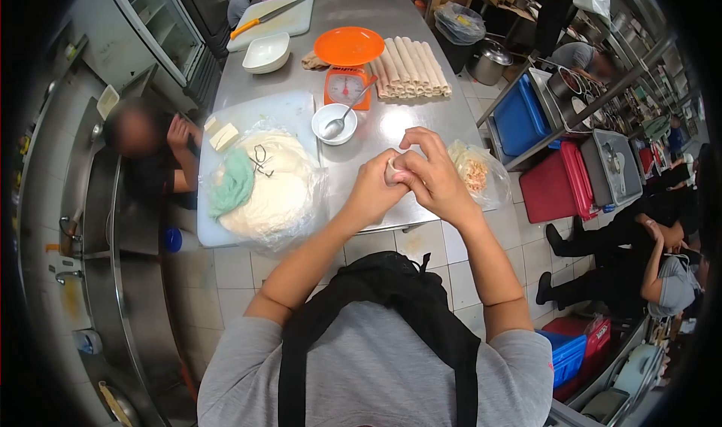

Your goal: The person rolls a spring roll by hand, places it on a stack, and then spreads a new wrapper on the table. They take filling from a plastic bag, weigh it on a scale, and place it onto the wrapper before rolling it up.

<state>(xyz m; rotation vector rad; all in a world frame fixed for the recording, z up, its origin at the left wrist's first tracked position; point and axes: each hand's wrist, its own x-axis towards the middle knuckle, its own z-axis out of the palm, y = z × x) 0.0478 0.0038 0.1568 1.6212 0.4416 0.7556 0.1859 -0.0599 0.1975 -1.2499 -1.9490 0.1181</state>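
Close together over the near edge of the steel table, my left hand point(376, 185) and my right hand point(436, 173) are both closed on a pale rolled wrapper point(392, 173), seen nearly end-on and partly hidden by the fingers. Just right of my right hand lies a plastic bag point(477, 177) with a shredded, orange-flecked filling. To the left, a large plastic bag of round white wrappers point(274, 194) rests on a white cutting board point(289, 111), with a green cloth point(232, 180) over its side. A small white bowl point(325, 115) holds a spoon point(336, 128).
Behind the bowl stand an orange scale point(348, 88) with an orange plate point(350, 45) and a stack of pale rolls point(410, 66). A knife point(263, 18) lies on a far board. One person point(147, 141) is at the left; others stand at the right.
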